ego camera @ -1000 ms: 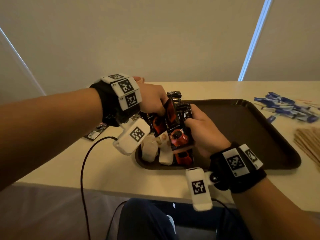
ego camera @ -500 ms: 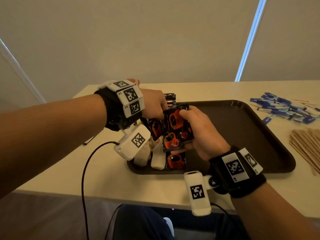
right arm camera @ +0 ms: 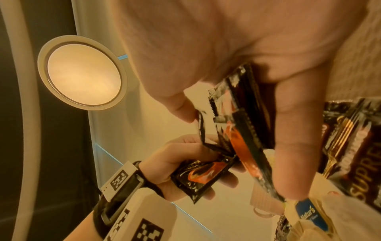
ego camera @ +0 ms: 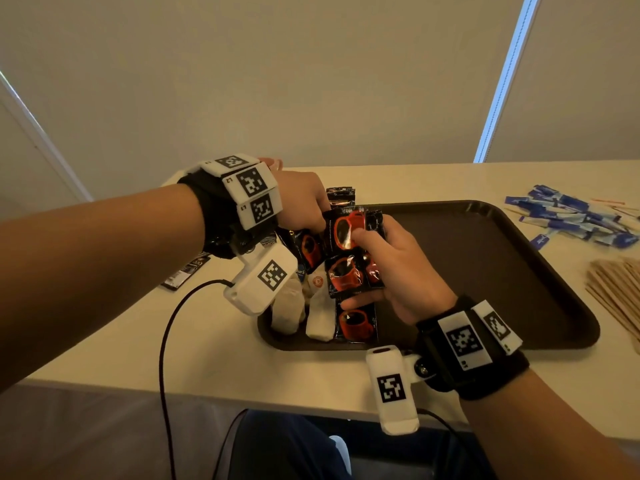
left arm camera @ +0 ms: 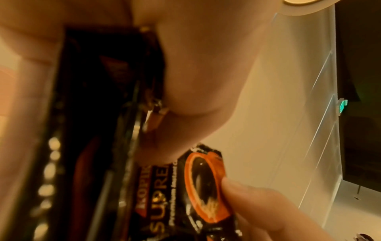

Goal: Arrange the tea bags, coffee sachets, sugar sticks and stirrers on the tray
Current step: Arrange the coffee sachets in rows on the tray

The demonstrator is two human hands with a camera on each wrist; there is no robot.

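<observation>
Both hands grip several coffee sachets above two tea bags.

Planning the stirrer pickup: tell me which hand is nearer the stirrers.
Right. The right hand holds sachets over the tray, on the stirrers' side. The left hand is at the tray's far-left end, farther away.

Left hand fingertips: hidden behind black-and-orange foil coffee sachets.
Pale wooden stirrers: cut off by right picture edge.
Left wrist view: sachet stack blurred.
</observation>
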